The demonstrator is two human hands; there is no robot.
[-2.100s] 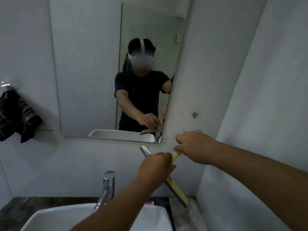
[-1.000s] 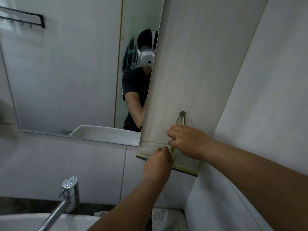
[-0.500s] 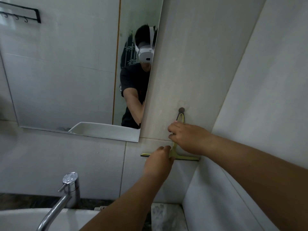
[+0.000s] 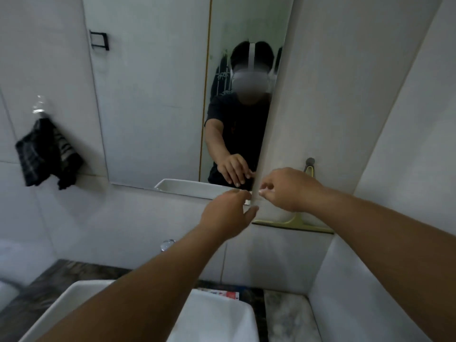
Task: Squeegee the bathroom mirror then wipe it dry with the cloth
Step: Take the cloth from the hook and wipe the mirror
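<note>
The yellow squeegee (image 4: 296, 222) hangs on a wall hook (image 4: 310, 162) to the right of the mirror (image 4: 158, 99), its blade level. Neither hand touches it. My right hand (image 4: 288, 188) hovers in front of its handle with loose, parted fingers and holds nothing. My left hand (image 4: 229, 213) is just left of the blade, near the mirror's lower right corner, fingers apart and empty. A dark checked cloth (image 4: 47, 156) hangs from a hook on the left wall, far from both hands.
A white basin (image 4: 222, 314) sits below my arms, with the tap (image 4: 167, 244) behind my left forearm. The side wall (image 4: 394, 169) closes in on the right. A stone counter (image 4: 286, 314) runs beside the basin. A black rail shows in the mirror.
Both hands have let go of the squeegee, which now hangs from the hook by itself. The hands have drawn back slightly left. The view swung left, so the cloth is visible again.
</note>
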